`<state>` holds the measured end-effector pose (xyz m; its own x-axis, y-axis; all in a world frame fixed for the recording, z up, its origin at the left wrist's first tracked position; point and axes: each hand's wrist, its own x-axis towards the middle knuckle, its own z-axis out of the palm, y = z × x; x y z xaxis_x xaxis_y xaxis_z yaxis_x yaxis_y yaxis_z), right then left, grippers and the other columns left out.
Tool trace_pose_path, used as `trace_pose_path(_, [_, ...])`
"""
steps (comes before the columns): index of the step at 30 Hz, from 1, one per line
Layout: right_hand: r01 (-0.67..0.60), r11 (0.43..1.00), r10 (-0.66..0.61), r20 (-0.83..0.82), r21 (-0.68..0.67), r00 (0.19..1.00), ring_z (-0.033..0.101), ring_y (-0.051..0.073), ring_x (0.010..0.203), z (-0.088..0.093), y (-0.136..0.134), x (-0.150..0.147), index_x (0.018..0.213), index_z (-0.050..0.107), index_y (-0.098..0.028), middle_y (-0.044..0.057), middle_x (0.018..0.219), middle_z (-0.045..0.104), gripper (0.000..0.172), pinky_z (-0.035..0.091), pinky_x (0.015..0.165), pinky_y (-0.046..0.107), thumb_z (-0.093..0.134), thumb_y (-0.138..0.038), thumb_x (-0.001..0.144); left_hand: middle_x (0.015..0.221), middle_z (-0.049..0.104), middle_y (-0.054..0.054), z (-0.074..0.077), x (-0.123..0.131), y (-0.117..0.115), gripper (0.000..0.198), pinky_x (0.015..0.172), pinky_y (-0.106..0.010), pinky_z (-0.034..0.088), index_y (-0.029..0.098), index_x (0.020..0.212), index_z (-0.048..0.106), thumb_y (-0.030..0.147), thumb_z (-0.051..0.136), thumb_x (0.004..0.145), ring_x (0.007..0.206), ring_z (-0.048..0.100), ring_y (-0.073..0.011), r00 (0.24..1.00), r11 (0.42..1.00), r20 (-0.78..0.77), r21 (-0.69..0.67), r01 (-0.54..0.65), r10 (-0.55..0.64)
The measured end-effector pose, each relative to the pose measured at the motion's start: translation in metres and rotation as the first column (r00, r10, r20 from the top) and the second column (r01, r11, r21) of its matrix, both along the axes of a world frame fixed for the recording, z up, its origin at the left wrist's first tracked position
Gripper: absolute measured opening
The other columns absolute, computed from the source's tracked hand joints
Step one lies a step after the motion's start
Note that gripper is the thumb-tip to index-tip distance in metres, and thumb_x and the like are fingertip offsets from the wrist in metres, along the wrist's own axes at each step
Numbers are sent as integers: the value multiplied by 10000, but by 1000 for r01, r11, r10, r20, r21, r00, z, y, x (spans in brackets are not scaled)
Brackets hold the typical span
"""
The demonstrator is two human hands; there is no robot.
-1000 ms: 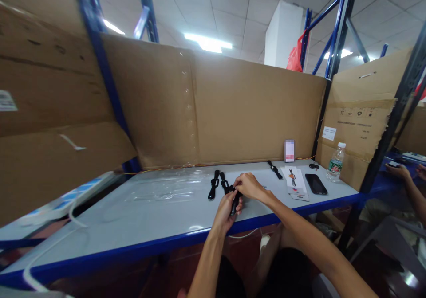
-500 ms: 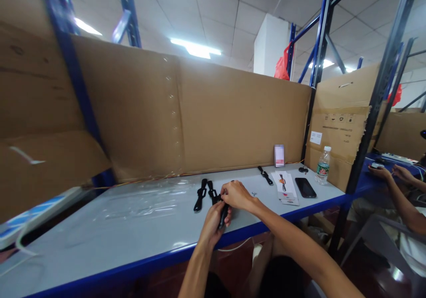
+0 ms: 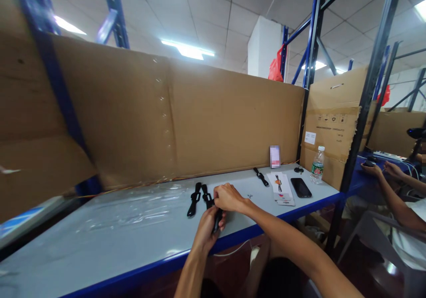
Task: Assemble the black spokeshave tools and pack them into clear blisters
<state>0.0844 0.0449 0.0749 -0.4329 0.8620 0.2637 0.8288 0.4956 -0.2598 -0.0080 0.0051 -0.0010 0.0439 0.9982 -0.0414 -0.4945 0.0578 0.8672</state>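
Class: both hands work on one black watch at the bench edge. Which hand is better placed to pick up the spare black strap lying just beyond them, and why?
Left, probably. The spare strap lies on the left hand's side; the right hand pinches the top of the watch.

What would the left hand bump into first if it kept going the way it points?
The left hand points up and away, toward the back of the table. Likely first: the right hand just above it, gripping the same black watch. Past that, probably the strap, though depth is unclear.

Cardboard wall (image 3: 213,120) apparently blocks behind
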Motion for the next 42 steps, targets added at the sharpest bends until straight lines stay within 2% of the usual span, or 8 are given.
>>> trace_pose_path(4, [0, 1000, -1, -113, -9, 994, 725, 177, 881, -5, 5, 3, 945, 789, -187, 61, 921, 801, 245, 456, 738, 209, 627, -102, 782, 550, 548, 23, 0, -1, 1, 230, 329, -175, 272, 171, 717, 517, 326, 687, 723, 349, 391, -62, 1000, 1000, -2, 10, 13, -13])
trace_pose_path(10, [4, 987, -45, -251, -161, 967, 727, 140, 800, -9, 18, 11, 870, 800, -168, 20, 771, 786, 120, 456, 696, 178, 693, -152, 819, 547, 555, 31, 1, 0, -1, 197, 320, -178, 274, 177, 812, 523, 303, 659, 749, 341, 383, -73, 1000, 1000, 7, -9, 2, -2])
trace_pose_path(17, [68, 997, -66, -49, 41, 997, 731, 225, 933, -14, 5, 13, 997, 761, -152, 136, 991, 784, 197, 469, 770, 263, 613, -264, 933, 556, 556, 24, -1, -1, 0, 211, 329, -170, 278, 177, 734, 497, 312, 659, 742, 353, 400, -65, 1000, 1000, 23, -2, 0, 0])
trace_pose_path(25, [-155, 961, 117, 172, 228, 978, 687, 234, 1009, -20, 0, 13, 1159, 649, -149, 130, 1088, 740, 274, 480, 807, 283, 477, -107, 950, 529, 539, 25, -1, 1, 1, 208, 313, -177, 264, 178, 697, 504, 301, 671, 692, 341, 407, -75, 1000, 1000, 28, 7, -14, 14])
trace_pose_path(31, [-225, 956, 210, 99, 189, 973, 679, 195, 979, -18, 2, 20, 1158, 679, -186, 87, 1128, 728, 319, 470, 836, 266, 503, -82, 913, 539, 538, 32, -1, 0, 1, 218, 324, -182, 281, 178, 702, 506, 309, 680, 692, 349, 410, -73, 999, 1000, 37, 9, 5, -5])
trace_pose_path(34, [-274, 946, 268, 62, 170, 962, 677, 184, 970, -17, 4, 23, 1056, 729, -159, 84, 1077, 744, 237, 456, 853, 251, 558, -98, 904, 542, 534, 38, -2, 0, 1, 206, 330, -177, 275, 176, 721, 510, 298, 675, 697, 351, 409, -70, 999, 1000, 53, 11, -2, 1])
trace_pose_path(37, [-276, 943, 262, 96, 187, 960, 677, 180, 921, -14, 8, 23, 960, 754, -147, 91, 1007, 748, 167, 447, 817, 245, 589, -151, 935, 549, 545, 33, -3, 0, 2, 180, 325, -179, 266, 175, 746, 516, 291, 652, 722, 344, 401, -70, 998, 1000, 57, 1, -11, 11])
trace_pose_path(42, [-298, 935, 259, 204, 191, 944, 681, 185, 885, -7, 12, 19, 920, 773, -146, 104, 985, 747, 189, 427, 755, 239, 584, -136, 930, 555, 555, 26, -2, 0, 3, 176, 334, -183, 273, 174, 755, 510, 284, 647, 744, 350, 410, -71, 999, 1000, 46, -3, 13, -13])
